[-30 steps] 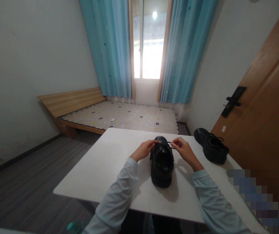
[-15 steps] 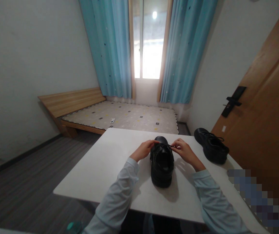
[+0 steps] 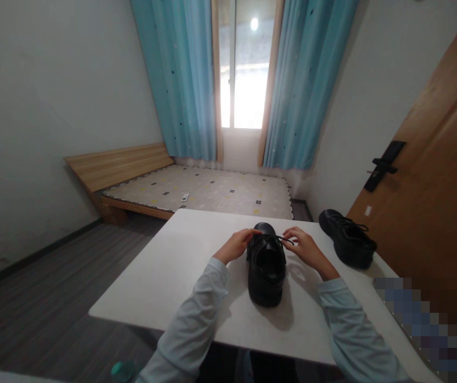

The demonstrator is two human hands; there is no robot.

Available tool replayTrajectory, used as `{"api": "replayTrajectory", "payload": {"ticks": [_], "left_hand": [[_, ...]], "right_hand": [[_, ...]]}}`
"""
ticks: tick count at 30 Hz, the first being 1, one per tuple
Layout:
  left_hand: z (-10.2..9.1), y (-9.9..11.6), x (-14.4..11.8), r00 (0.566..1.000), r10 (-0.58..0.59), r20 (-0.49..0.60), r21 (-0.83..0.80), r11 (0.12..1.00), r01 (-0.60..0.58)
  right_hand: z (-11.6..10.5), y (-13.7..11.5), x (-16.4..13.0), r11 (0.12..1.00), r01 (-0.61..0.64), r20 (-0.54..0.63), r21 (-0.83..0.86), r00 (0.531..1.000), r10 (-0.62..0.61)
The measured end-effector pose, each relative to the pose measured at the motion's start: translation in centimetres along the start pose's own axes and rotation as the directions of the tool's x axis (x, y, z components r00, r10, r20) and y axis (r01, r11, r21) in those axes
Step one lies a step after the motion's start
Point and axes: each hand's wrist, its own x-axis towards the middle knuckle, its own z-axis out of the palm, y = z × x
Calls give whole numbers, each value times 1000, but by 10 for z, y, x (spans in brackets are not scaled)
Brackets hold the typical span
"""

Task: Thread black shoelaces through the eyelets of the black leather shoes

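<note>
From the head camera we see a black shoe [image 3: 266, 268] standing upright near the middle of a white table [image 3: 164, 282], heel towards us and toe pointing at the window [image 3: 241, 64]. Our left hand [image 3: 235, 246] rests against the shoe's left side at the lacing, fingers curled and pinched on a lace [image 3: 276, 238]; our right hand [image 3: 307, 249] sits just beside the shoe's right side, fingers likewise pinched on a thin dark lace end that runs from the shoe across to it. The lace is so fine at this distance that we can only say it seems pulled fairly taut between the two hands. Both sleeves [image 3: 196, 324] are pale and reach in from the near edge of the table.

A second shoe [image 3: 348, 246], also black, lies well apart at the table's right edge, close to a wooden door [image 3: 431, 202] with a dark handle [image 3: 383, 166]. Beyond the table we see a low bed [image 3: 196, 191] with a wooden headboard against the left wall, and blue curtains [image 3: 184, 80] hanging on either side of the bright window
</note>
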Motion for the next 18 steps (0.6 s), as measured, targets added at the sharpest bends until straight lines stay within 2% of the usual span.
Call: {"api": "replayTrajectory", "payload": {"ticks": [12, 18], "left_hand": [[0, 0, 0, 1000, 2, 3, 5, 1000, -2], [-1, 4, -1, 999, -44, 5, 16, 999, 44]], "right_hand": [[-1, 6, -1, 997, -63, -10, -53, 998, 62], [-2, 7, 0, 992, -101, -48, -69, 994, 98]]}}
